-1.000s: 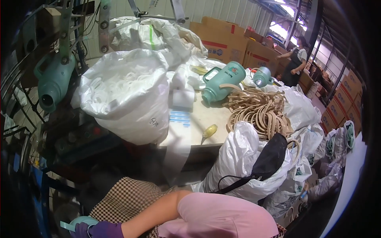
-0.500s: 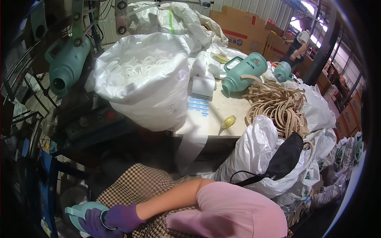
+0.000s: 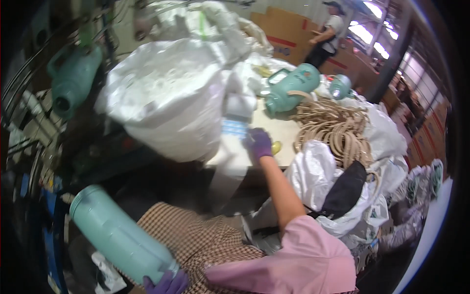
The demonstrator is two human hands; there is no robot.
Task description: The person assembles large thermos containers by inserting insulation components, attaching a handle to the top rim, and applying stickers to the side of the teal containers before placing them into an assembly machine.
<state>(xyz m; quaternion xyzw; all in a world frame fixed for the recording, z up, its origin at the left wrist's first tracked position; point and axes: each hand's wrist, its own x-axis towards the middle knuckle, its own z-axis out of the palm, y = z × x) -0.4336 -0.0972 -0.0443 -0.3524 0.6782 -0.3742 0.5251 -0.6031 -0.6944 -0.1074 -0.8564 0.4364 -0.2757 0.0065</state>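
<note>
Held slanting at the lower left is a green plastic thermos shell [image 3: 120,232], its wide ringed end pointing up and left. My left hand [image 3: 167,283], in a purple glove, grips its lower end; some fingers are hidden. Over the pale tabletop [image 3: 281,128] reaches my right hand [image 3: 259,143], also purple-gloved, and motion smears its fingers. It is beside a sheet of blue-and-white labels [image 3: 234,128] and a small yellow object [image 3: 276,147], partly covered by the hand. Whether it holds anything cannot be made out.
A big white sack [image 3: 164,117] of pale rings stands left of the tabletop. Beige curved strips [image 3: 338,132] and another green thermos shell [image 3: 292,90] lie right. One more shell [image 3: 76,81] hangs from machinery at left. A person [image 3: 330,36] stands behind.
My right hand has left the green thermos shell and swung up to the tabletop. The shell now shows lengthwise, held by my left hand. My view has shifted slightly.
</note>
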